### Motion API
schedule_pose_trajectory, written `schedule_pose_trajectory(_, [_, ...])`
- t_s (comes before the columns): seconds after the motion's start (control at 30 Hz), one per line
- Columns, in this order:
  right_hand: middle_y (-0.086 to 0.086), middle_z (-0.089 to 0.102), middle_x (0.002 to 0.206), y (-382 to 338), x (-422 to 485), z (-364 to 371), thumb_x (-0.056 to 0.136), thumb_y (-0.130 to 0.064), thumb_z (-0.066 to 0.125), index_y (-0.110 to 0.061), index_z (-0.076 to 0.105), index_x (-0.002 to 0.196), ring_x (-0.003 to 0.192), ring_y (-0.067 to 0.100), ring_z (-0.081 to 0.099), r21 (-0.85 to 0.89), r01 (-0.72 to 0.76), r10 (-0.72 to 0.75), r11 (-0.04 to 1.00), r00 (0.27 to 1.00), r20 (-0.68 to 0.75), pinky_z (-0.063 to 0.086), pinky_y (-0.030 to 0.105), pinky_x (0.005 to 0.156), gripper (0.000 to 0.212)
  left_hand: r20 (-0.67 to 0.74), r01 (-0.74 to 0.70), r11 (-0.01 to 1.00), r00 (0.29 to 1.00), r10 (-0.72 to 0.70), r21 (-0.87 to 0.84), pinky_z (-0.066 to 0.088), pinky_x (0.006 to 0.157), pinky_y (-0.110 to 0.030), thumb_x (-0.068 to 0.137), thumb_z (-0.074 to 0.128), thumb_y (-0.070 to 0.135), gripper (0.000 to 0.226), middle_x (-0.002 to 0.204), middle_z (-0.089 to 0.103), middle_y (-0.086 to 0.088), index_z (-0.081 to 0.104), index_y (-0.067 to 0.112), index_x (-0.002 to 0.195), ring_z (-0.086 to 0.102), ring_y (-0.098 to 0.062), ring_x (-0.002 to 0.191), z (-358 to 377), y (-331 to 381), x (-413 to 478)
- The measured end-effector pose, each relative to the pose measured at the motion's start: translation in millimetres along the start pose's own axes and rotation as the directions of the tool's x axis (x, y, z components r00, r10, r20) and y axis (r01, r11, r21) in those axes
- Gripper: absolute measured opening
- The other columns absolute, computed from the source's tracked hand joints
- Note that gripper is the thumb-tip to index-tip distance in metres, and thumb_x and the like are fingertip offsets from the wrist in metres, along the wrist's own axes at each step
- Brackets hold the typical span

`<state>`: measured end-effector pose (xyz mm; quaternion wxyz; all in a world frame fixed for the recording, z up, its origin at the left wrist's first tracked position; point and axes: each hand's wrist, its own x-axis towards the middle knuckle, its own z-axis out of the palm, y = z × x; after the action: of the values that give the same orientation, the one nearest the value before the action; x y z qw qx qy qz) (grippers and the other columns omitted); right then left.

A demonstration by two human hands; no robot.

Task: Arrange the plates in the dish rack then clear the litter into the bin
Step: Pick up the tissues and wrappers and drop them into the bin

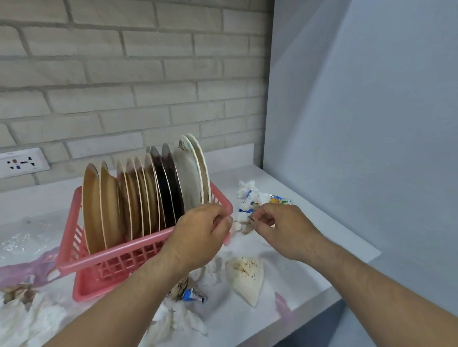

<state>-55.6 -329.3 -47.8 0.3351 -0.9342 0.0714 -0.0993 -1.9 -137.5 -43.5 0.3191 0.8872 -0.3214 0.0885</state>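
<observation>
Plates (pixel 143 197) stand upright on edge in a row inside the pink dish rack (pixel 136 255): tan ones at left, two dark ones in the middle, pale cream ones at right. Rack sits on the white bench (pixel 315 237), mid-frame, below the brick wall. Both hands hover just right of the rack's right end, close together. Left hand (pixel 199 235) is curled, fingers pinched; a white scrap (pixel 236 226) sits at its fingertips, grip likely but partly hidden. Right hand (pixel 276 224) is curled too, thumb and fingers pinching a small brownish scrap (pixel 248 225). Behind the hands lies a clump of white tissue and a blue-yellow wrapper (pixel 253 196). In front of them lies a stained cream paper piece (pixel 246 275), a small blue wrapper (pixel 193 295) and crumpled tissues (pixel 178 321). More tissue (pixel 25 317) lies far left, next to a pink plastic bag (pixel 19 269). A wall socket (pixel 18 162) is at left on the wall.
</observation>
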Motion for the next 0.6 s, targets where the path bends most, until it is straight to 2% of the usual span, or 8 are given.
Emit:
schedule_pose_trajectory(0.07, [-0.012,0.067,0.096,5,2,-5,0.093,-0.029,0.058,-0.021,0.068,0.101,0.090,0.009,0.063,-0.007,-0.003,0.003,1.000,1.000,-0.004,0.050,0.023,0.079,0.015,-0.011,0.000,1.000,1.000,0.000,-0.021,0.054,0.077,-0.033,0.094,0.049,0.037,0.019,0.085,0.062,0.012,0.064,0.025,0.092,0.060,-0.005,0.082,7,3,4])
schedule_pose_trajectory(0.13, [-0.012,0.067,0.090,13,10,-12,0.093,-0.027,0.056,-0.024,0.069,0.093,0.086,0.011,0.063,-0.005,-0.014,0.014,1.000,1.000,-0.013,0.052,0.026,0.075,0.013,-0.022,-0.018,1.000,1.000,0.018,-0.001,0.049,0.078,-0.027,0.094,0.049,0.035,0.019,0.086,0.058,0.017,0.064,0.024,0.096,0.058,-0.004,0.083,14,9,13])
schedule_pose_trajectory(0.23, [-0.010,0.068,0.084,32,34,-23,0.090,-0.024,0.057,-0.031,0.065,0.079,0.078,0.011,0.065,0.028,-0.038,0.039,0.999,0.999,-0.035,0.051,0.021,0.065,0.015,-0.065,-0.020,0.999,0.998,0.023,0.038,0.046,0.085,-0.027,0.096,0.048,0.032,0.023,0.099,0.061,0.012,0.064,0.021,0.108,0.056,-0.008,0.093,24,15,37])
schedule_pose_trajectory(0.3, [-0.009,0.069,0.085,47,57,-29,0.089,-0.023,0.059,-0.027,0.068,0.083,0.079,0.011,0.066,0.036,-0.054,0.056,0.998,0.998,-0.040,0.053,0.024,0.068,0.011,-0.080,0.008,0.998,0.997,-0.003,0.059,0.044,0.090,-0.026,0.096,0.047,0.031,0.025,0.108,0.061,0.010,0.063,0.020,0.112,0.056,-0.010,0.100,33,15,58])
schedule_pose_trajectory(0.4, [-0.006,0.069,0.089,72,100,-37,0.090,-0.021,0.061,-0.020,0.070,0.093,0.084,0.013,0.065,0.012,-0.048,0.048,0.999,0.999,-0.017,0.054,0.027,0.077,0.009,-0.098,0.053,0.993,0.994,-0.042,0.109,0.041,0.086,-0.023,0.096,0.049,0.029,0.024,0.110,0.062,0.006,0.063,0.019,0.112,0.056,-0.013,0.098,51,14,97])
schedule_pose_trajectory(0.47, [-0.006,0.068,0.090,89,132,-41,0.091,-0.022,0.062,-0.022,0.067,0.093,0.084,0.015,0.065,0.001,-0.042,0.042,0.999,0.999,0.009,0.054,0.026,0.075,0.006,-0.110,0.090,0.987,0.991,-0.075,0.136,0.039,0.081,-0.021,0.095,0.049,0.028,0.022,0.106,0.062,0.005,0.064,0.019,0.108,0.054,-0.011,0.092,60,14,128])
schedule_pose_trajectory(0.6, [-0.002,0.067,0.093,121,200,-43,0.091,-0.020,0.062,-0.022,0.069,0.097,0.083,0.017,0.065,-0.035,-0.032,0.034,0.999,0.996,0.079,0.049,0.019,0.066,0.009,-0.133,0.209,0.960,0.974,-0.186,0.188,0.044,0.084,-0.027,0.094,0.049,0.025,0.019,0.105,0.063,0.003,0.065,0.019,0.102,0.057,-0.016,0.097,78,7,190])
